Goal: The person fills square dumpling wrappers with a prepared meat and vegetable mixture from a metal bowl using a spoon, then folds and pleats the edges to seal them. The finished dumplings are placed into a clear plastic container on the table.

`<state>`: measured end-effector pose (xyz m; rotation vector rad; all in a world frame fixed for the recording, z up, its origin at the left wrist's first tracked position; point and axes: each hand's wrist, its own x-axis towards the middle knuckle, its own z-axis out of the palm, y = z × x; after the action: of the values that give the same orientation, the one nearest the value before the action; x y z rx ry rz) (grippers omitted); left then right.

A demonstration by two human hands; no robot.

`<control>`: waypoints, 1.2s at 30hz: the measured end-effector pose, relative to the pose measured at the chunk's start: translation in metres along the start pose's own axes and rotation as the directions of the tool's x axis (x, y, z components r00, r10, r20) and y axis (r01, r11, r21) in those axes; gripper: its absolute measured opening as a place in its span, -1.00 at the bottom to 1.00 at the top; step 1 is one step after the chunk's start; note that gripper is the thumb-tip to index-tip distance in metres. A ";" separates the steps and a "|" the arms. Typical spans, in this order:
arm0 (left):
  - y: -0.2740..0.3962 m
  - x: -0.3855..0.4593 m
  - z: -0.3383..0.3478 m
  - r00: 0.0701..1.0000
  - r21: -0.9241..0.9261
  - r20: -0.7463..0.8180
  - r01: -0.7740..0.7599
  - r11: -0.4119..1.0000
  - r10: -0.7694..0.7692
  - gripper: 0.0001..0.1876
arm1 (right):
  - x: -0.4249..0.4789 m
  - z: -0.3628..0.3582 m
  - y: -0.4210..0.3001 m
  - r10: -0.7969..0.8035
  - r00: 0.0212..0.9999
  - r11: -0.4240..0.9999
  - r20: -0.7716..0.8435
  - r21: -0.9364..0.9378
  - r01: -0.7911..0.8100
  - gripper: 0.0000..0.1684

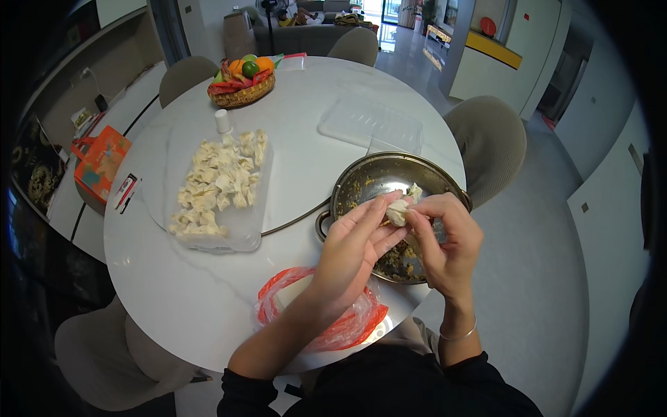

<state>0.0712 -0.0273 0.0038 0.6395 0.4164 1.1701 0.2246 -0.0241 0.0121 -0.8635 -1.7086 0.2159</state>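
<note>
Over a steel pan [359, 168], my left hand [354, 245] and my right hand [448, 237] hold one pale wonton [398, 212] between them. The left fingers are stretched out beneath and beside it. Right thumb and fingertips pinch its edge. Crumbly brown filling [400, 262] lies in the pan, partly hidden by my hands. Under my left forearm, a red and clear plastic bag [359, 326] surrounds pale wrappers [292, 293]. To the left, a clear plastic tray [234, 224] carries many folded wontons [221, 169].
A translucent lid [370, 122] lies behind the pan. A white cup-like object [223, 121] stands by the tray's far end. The fruit basket [250, 95] is at the back of the round table [172, 292]. Chairs [484, 146] surround it. A person [302, 16] rests on a distant sofa.
</note>
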 end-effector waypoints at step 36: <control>0.001 0.005 -0.007 0.993 -0.105 0.017 -0.111 0.988 0.113 -0.61 | -0.008 -0.001 0.005 0.393 0.919 0.851 0.039 0.362 -0.380 -0.72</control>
<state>0.0684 -0.0210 -0.0006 0.5916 0.3013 1.2814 0.2286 -0.0260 0.0040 -0.9150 -1.3823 0.7635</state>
